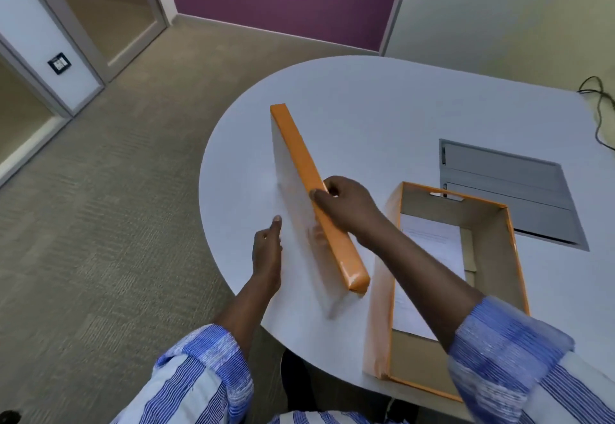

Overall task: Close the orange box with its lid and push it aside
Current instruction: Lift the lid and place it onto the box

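The orange lid [309,170] stands tilted on its long edge on the white table [382,104], its pale inner face turned left. My right hand [346,205] grips its upper orange rim near the middle. My left hand [266,254] rests against the pale face at the lid's near lower part, fingers partly behind it. The open orange box [382,307] lies just right of the lid, holding a white sheet of paper [436,240]. My right forearm crosses over the box.
A grey cable hatch [506,187] is set into the table behind the box. A black cable [599,101] lies at the far right edge. The table's rounded edge runs close on the left, with carpet floor beyond.
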A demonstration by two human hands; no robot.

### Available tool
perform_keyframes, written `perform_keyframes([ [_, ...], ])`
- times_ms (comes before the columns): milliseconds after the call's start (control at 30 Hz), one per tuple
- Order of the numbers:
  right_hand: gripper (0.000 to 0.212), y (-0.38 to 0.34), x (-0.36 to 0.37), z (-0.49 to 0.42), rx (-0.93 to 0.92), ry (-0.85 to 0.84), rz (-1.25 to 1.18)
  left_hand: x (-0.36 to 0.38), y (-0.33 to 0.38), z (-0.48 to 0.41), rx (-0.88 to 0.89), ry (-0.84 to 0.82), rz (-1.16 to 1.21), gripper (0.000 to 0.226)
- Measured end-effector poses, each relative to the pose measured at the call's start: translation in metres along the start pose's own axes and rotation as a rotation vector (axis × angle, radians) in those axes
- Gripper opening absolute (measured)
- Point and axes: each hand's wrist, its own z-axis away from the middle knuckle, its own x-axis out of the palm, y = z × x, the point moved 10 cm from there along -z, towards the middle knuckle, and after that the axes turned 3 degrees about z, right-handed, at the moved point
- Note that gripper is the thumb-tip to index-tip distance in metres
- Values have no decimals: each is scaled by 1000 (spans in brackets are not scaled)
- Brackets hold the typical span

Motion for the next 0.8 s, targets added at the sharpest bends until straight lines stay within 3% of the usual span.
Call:
perform_keyframes([
  [67,29,10,-21,10,66,-21,-175,2,-17,0,-75,0,-46,67],
  [133,28,20,-38,22,97,-50,-316,10,-30,8,-146,-55,-54,76],
  [233,22,44,-60,40,134,-67,-495,33,-43,25,-234,-205,84,67],
  [300,22,63,-74,51,163,-61,-544,47,-46,35,-240,-253,146,75],
  [367,29,86,-93,62,204,-26,-564,59,-37,49,-163,-248,124,56],
  [467,41,118,-131,84,230,53,-497,78,-25,67,-35,-230,65,37],
  [633,40,172,-189,126,234,103,-325,119,-8,97,116,-186,-125,44],
  [733,65,213,-208,148,289,149,-142,154,7,122,242,-219,-252,48],
  [800,70,241,-215,163,351,197,-113,175,12,133,308,-226,-363,56],
])
